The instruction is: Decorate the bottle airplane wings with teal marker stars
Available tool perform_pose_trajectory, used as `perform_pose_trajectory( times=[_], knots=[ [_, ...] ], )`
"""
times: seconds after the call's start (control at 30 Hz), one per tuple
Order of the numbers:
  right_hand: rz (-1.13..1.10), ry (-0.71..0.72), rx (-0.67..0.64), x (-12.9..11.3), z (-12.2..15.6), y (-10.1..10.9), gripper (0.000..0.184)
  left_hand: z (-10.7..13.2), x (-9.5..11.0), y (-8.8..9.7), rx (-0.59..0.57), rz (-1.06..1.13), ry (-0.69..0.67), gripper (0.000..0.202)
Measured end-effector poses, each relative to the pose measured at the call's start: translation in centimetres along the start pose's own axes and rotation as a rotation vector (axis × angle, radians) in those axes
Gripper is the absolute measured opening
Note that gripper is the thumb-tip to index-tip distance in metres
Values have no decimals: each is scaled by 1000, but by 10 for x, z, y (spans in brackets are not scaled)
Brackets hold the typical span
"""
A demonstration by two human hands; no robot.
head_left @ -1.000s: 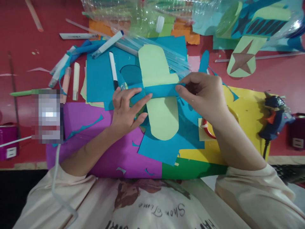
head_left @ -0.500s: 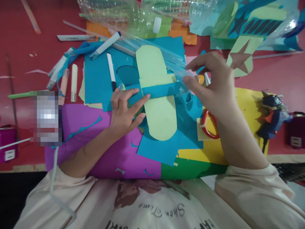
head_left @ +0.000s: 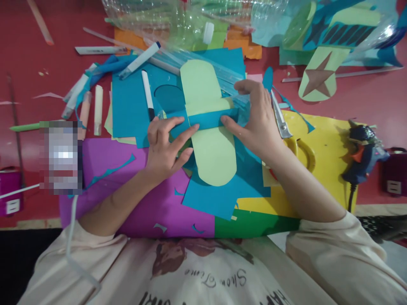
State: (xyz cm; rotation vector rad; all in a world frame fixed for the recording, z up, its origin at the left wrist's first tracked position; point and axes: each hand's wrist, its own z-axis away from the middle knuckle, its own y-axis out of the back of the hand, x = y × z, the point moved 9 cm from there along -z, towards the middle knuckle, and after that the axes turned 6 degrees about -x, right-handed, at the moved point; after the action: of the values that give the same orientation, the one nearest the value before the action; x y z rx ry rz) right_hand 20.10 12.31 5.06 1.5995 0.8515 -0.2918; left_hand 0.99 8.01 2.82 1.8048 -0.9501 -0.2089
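A pale green paper piece with rounded ends (head_left: 216, 159) lies across the middle of the work area. A blue paper strip (head_left: 210, 120) crosses over it, and clear plastic (head_left: 243, 113), apparently a bottle, shows at its right end. My left hand (head_left: 167, 148) rests with fingers spread at the strip's left part, index fingertip on the strip. My right hand (head_left: 259, 118) curves over the right end, thumb touching the strip and fingers apart from it. Blue paper sheets (head_left: 219, 203) lie underneath. A black-capped marker (head_left: 148, 95) lies beyond my left hand.
Yellow-handled scissors (head_left: 281, 120) lie beside my right forearm. A glue gun (head_left: 362, 154) is at the far right, a blurred-out device (head_left: 62, 156) at the left. Large clear bottles (head_left: 178, 21), several markers and a star-marked paper (head_left: 318, 80) stand or lie at the back.
My right hand has moved left and slightly down, bringing its thumb onto the blue strip. The scissors now show beside it. My left hand has stayed in place.
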Motion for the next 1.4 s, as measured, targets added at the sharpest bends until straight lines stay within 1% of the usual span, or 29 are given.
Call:
perform_pose_trajectory(
  times=[0.1,0.23,0.37,0.47,0.57,0.67,0.73,0.87,1.07,1.13,1.2,1.3,1.4],
  knots=[
    [-16,-18,-12,-1,-2,3,40,0,4,3,38,-33,-38,48],
    [-44,-39,-41,2,-5,6,36,-1,4,4,29,-27,-15,48],
    [-102,-16,-45,5,-6,11,32,-1,4,6,48,-1,-22,48],
    [-128,-7,-38,4,-8,13,30,-1,3,4,37,-10,-31,48],
    [-83,7,-58,-2,-8,13,29,-1,3,4,29,6,-14,46],
    [17,-22,-127,-4,-8,6,30,-1,8,6,40,-36,-41,45],
    [66,-39,-155,-3,-7,2,33,-2,9,4,10,-82,-35,46],
    [104,-6,-142,-3,-6,0,37,-1,4,-2,-59,-81,14,49],
    [68,50,-209,1,-8,7,35,-1,7,3,-7,-19,-32,46],
    [48,103,-247,4,-7,11,40,-1,6,2,-9,-14,-25,45],
    [32,141,-313,8,-5,12,52,-1,5,3,0,5,-20,44],
    [59,98,-384,13,-4,12,57,-2,3,8,33,15,-15,44],
    [64,74,-424,7,-4,8,53,-4,-2,20,106,9,13,46]
  ],
)
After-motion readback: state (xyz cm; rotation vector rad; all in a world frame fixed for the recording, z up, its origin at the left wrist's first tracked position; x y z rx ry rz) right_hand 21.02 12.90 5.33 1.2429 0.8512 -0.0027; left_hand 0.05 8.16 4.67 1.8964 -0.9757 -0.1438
